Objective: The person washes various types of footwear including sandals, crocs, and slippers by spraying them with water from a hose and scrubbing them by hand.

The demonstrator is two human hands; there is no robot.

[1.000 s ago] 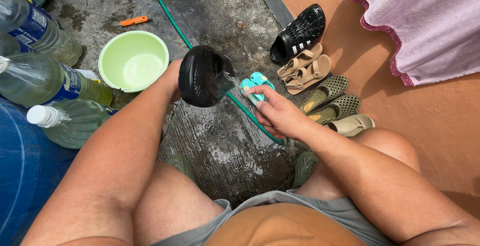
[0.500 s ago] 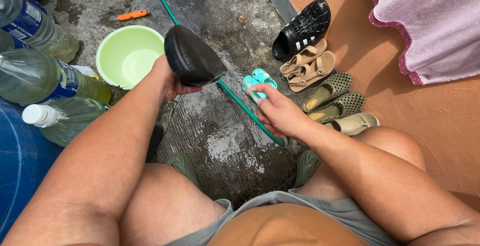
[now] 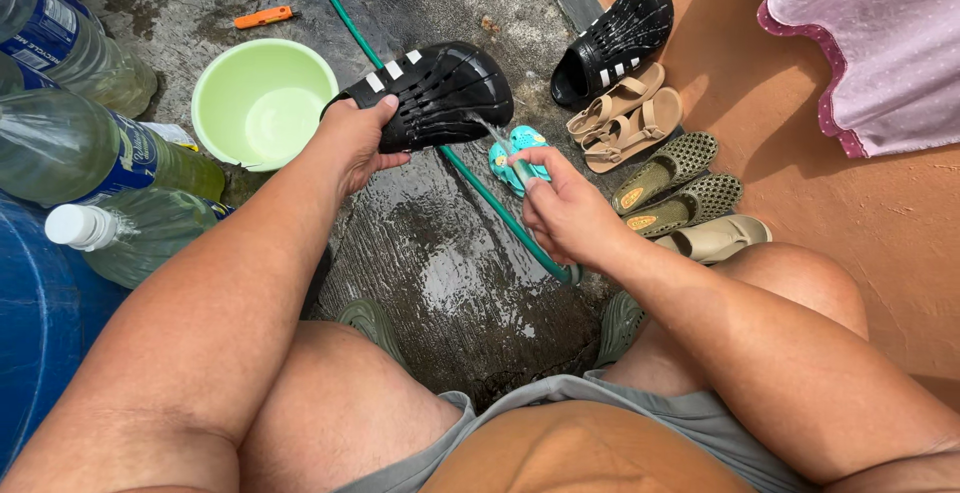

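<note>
The left hand [image 3: 358, 133] is clenched around the heel end of a black slotted sandal [image 3: 432, 95], holding it sole-side out above the wet concrete [image 3: 450, 283]. The right hand [image 3: 568, 211] closes its fingers on the green hose [image 3: 478, 188], its water hitting the sandal. One matching black sandal [image 3: 612, 41] lies nearby, beside one green basin [image 3: 262, 101] and three plastic bottles [image 3: 110, 158].

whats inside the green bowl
The green bowl looks empty apart from possibly a little clear water at the bottom; its whole inside shows, nothing covers it.
</note>
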